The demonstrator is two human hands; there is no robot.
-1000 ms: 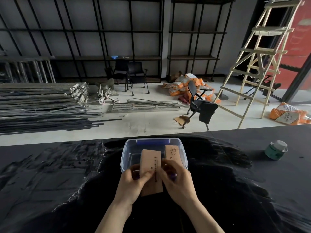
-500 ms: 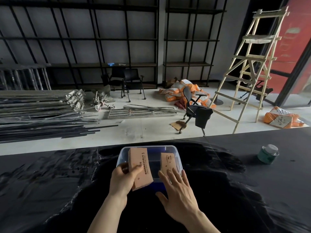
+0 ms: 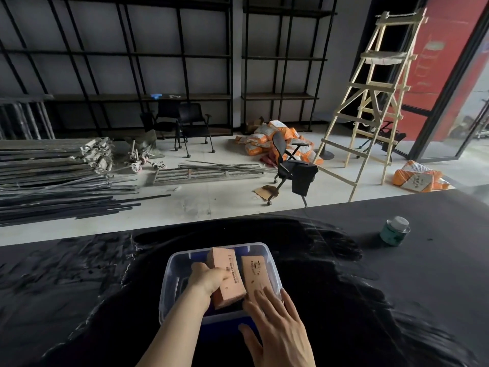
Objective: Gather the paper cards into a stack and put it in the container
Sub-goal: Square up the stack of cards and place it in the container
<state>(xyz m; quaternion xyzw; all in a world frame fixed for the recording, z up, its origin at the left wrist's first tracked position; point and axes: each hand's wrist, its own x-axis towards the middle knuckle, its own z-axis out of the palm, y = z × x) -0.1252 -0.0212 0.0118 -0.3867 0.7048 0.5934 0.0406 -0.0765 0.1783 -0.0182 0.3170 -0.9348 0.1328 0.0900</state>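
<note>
1. clear plastic container (image 3: 169,284) with a blue base sits low in the centre of the frame on the black counter (image 3: 397,300).
2. the left hand (image 3: 207,280) reaches into the container, clenched around a thick stack of tan paper cards (image 3: 229,279), tilted.
3. a second stack (image 3: 256,272) lies just to its right inside the container.
4. the right hand (image 3: 277,324) is spread flat and released, fingertips (image 3: 260,296) at the near end of that second stack.
5. a green tin (image 3: 394,231) stands well apart at the right of the frame.
</note>
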